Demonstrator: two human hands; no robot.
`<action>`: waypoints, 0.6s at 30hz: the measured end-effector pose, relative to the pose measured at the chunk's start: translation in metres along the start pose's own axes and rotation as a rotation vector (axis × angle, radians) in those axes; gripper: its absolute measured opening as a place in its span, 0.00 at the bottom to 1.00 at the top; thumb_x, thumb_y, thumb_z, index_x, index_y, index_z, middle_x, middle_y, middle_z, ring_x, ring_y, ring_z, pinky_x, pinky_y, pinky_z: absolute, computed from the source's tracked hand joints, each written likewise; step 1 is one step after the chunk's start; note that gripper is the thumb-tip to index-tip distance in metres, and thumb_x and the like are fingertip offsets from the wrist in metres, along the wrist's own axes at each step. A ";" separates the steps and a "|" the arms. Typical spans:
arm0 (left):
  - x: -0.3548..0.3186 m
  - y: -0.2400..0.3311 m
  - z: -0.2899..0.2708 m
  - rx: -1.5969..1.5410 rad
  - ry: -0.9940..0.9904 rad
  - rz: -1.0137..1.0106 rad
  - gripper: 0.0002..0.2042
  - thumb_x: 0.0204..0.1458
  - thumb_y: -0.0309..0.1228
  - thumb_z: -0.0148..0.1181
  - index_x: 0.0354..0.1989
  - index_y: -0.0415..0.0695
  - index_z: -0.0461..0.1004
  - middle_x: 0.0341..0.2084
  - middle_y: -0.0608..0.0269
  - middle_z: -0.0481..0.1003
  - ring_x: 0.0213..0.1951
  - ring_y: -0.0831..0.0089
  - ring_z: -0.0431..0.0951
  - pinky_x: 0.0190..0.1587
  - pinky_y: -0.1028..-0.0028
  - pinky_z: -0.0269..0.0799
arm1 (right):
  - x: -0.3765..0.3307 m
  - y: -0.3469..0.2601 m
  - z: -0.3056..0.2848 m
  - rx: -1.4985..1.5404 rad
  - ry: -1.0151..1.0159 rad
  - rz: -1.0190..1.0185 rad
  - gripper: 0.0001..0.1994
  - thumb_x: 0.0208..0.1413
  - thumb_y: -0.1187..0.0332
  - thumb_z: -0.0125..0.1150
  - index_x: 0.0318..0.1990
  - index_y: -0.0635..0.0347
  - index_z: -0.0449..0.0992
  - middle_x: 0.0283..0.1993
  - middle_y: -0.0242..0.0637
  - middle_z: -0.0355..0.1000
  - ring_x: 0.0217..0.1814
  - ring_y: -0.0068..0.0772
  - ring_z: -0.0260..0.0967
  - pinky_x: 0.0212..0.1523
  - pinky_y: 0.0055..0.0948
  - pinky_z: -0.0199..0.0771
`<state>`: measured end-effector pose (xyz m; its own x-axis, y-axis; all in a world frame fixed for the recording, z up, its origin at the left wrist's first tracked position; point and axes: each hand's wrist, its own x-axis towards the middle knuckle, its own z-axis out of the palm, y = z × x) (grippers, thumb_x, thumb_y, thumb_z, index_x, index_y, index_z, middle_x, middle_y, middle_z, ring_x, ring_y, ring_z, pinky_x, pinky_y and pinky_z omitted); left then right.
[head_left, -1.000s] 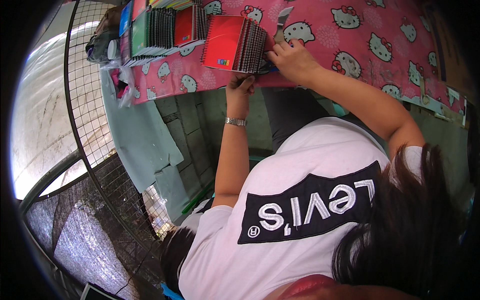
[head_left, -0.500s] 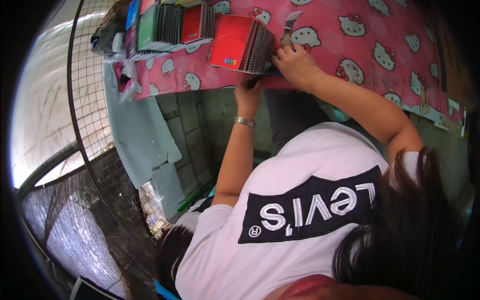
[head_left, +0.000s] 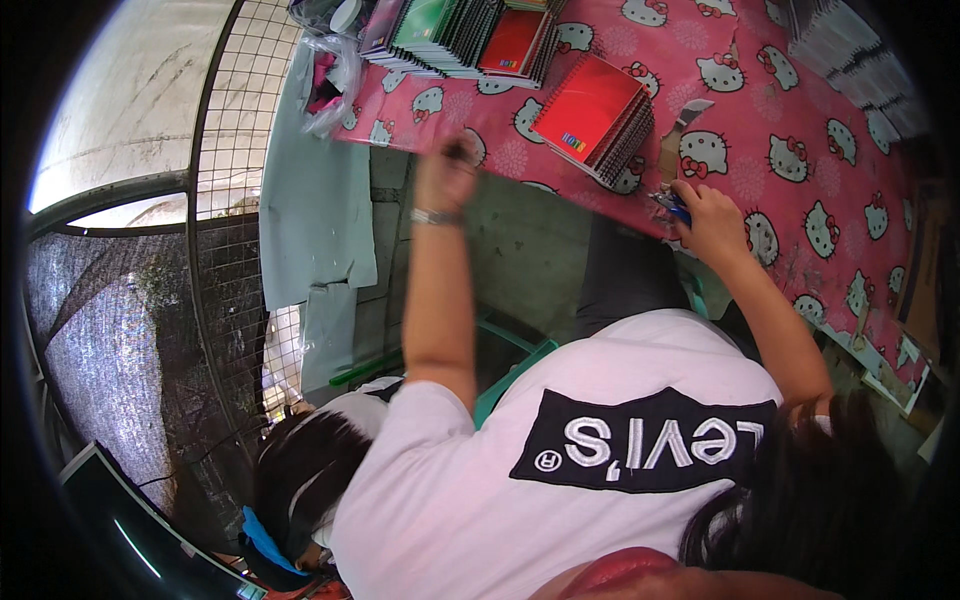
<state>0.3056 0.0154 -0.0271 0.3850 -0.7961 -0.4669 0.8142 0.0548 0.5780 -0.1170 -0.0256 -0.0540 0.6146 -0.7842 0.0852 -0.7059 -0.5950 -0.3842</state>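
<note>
A stack of red spiral notebooks [head_left: 592, 103] lies near the front edge of the table. Just right of it, my right hand [head_left: 714, 226] is closed around a small blue-handled tool with a metal head, which looks like pliers [head_left: 674, 208]. Beyond that hand rests a knife [head_left: 672, 150] with a curved blade and a tan handle. My left hand [head_left: 447, 182], wearing a metal watch, is off the front edge, left of the red stack. It is blurred, its fingers curled around a small dark thing that I cannot make out.
More spiral notebooks [head_left: 450, 38], green and red on top, stand stacked at the back left. A clear plastic bag [head_left: 335, 85] hangs at the table's left corner. White-edged stacks [head_left: 862, 62] stand at the far right. Pink patterned cloth [head_left: 620, 40] covers the table; wire mesh [head_left: 240, 120] rises left.
My left hand has left the red notebook stack and moved left. My right hand has drawn back from the stack, and the pliers show more clearly. The whole view has shifted.
</note>
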 end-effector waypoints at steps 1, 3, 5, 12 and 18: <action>0.012 0.044 0.009 -0.124 -0.139 0.102 0.03 0.53 0.19 0.54 0.33 0.33 0.73 0.32 0.53 0.77 0.34 0.64 0.79 0.44 0.68 0.80 | -0.003 0.001 0.001 -0.019 0.017 -0.002 0.23 0.43 0.64 0.67 0.49 0.51 0.70 0.32 0.38 0.67 0.37 0.42 0.69 0.37 0.40 0.69; 0.023 0.139 0.033 0.036 -0.218 0.387 0.11 0.56 0.23 0.50 0.46 0.31 0.68 0.44 0.48 0.74 0.51 0.57 0.73 0.59 0.54 0.69 | -0.003 -0.001 0.003 -0.011 0.039 -0.028 0.24 0.43 0.65 0.67 0.51 0.51 0.70 0.32 0.37 0.67 0.36 0.41 0.69 0.37 0.40 0.69; 0.032 0.160 0.095 0.044 0.480 0.462 0.17 0.58 0.28 0.50 0.54 0.35 0.63 0.49 0.50 0.71 0.59 0.60 0.65 0.62 0.53 0.63 | -0.003 0.003 0.002 -0.026 0.046 -0.009 0.25 0.43 0.64 0.67 0.51 0.51 0.69 0.32 0.37 0.67 0.36 0.41 0.69 0.36 0.39 0.68; 0.009 0.033 0.112 0.950 -0.097 0.693 0.13 0.53 0.26 0.58 0.48 0.42 0.72 0.54 0.55 0.69 0.58 0.66 0.66 0.56 0.63 0.64 | -0.011 0.005 -0.001 0.081 0.061 0.050 0.25 0.43 0.63 0.66 0.50 0.55 0.67 0.36 0.39 0.66 0.42 0.43 0.67 0.42 0.41 0.64; -0.057 -0.069 0.150 1.513 -0.719 0.984 0.09 0.46 0.25 0.67 0.37 0.45 0.78 0.63 0.55 0.62 0.69 0.56 0.51 0.67 0.59 0.48 | 0.000 -0.012 -0.013 0.400 0.120 -0.134 0.24 0.44 0.64 0.67 0.51 0.55 0.68 0.47 0.41 0.67 0.52 0.45 0.65 0.52 0.42 0.63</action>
<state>0.1623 -0.0336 0.0600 -0.1407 -0.8966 0.4198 -0.6812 0.3954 0.6162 -0.1134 -0.0210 -0.0376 0.6295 -0.7337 0.2557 -0.4160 -0.5963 -0.6866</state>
